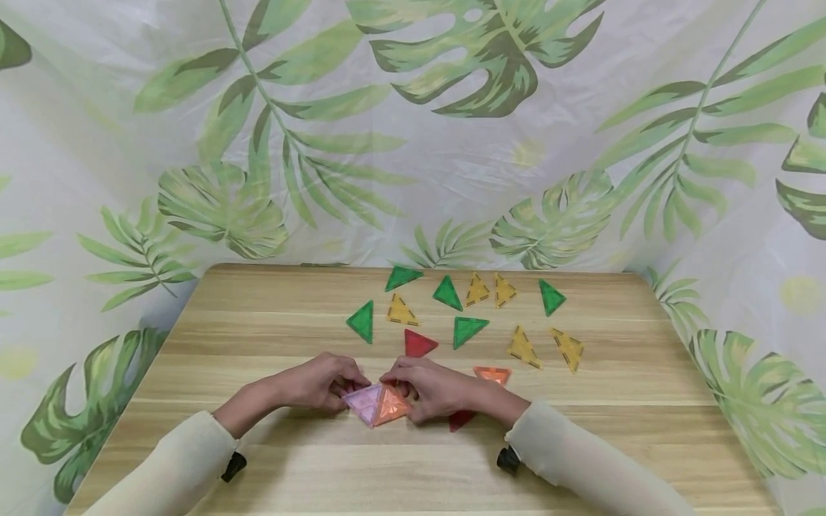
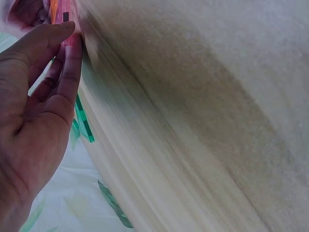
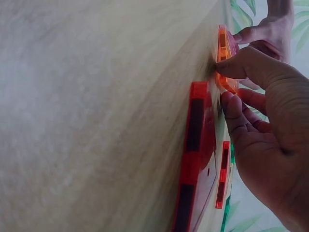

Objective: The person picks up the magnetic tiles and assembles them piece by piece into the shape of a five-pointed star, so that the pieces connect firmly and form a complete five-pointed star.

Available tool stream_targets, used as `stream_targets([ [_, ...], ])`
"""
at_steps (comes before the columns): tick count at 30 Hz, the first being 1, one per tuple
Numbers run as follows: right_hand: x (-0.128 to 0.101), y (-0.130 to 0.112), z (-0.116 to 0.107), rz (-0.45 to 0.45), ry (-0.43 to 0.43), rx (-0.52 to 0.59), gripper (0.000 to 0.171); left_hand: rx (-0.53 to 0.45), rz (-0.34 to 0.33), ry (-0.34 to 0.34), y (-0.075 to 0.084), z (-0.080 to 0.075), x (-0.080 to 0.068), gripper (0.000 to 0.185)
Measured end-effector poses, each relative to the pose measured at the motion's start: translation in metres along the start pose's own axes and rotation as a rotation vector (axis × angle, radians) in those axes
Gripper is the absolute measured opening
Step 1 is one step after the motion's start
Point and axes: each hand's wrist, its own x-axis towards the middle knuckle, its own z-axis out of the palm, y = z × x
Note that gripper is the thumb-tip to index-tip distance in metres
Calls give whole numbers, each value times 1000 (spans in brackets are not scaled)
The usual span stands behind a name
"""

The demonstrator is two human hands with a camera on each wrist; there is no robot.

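Note:
A pink-purple triangular magnetic tile and an orange triangular magnetic tile lie edge to edge near the middle of the wooden table. My left hand pinches the pink-purple tile at its outer corner; in the left wrist view the thumb and fingers close on its edge. From the other side my right hand grips the orange tile, thumb on one edge and fingertips on another, as the right wrist view shows. A red tile lies partly under the right wrist, with another orange tile just behind it.
Beyond the hands lie a red triangle, several green triangles and several yellow triangles, spread toward the back and right of the table. A leaf-patterned cloth hangs behind the table's back edge.

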Motion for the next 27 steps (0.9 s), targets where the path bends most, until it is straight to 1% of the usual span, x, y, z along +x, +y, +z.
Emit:
stream_targets([
  [4, 0, -1, 1, -3, 17, -6, 70, -18, -1, 10, -1, 1, -1, 41],
  [7, 0, -2, 2, -7, 36, 1, 67, -12, -2, 21, -1, 2, -2, 38],
  [13, -1, -2, 7, 4, 82, 15, 66, 65, 8, 53, -2, 1, -3, 34],
  [19, -3, -8, 7, 5, 97, 13, 64, 136, 25, 64, 0, 0, -4, 32],
  [22, -6, -9, 4, 33, 112, 26, 62, 155, 21, 64, 2, -1, -4, 31],
  [25, -12, -5, -1, 77, 171, 25, 58, 174, 14, 59, 2, -3, -3, 31],
  [27, -15, 0, -5, 105, 245, 5, 53, 188, 9, 57, 2, -4, -2, 30],
])
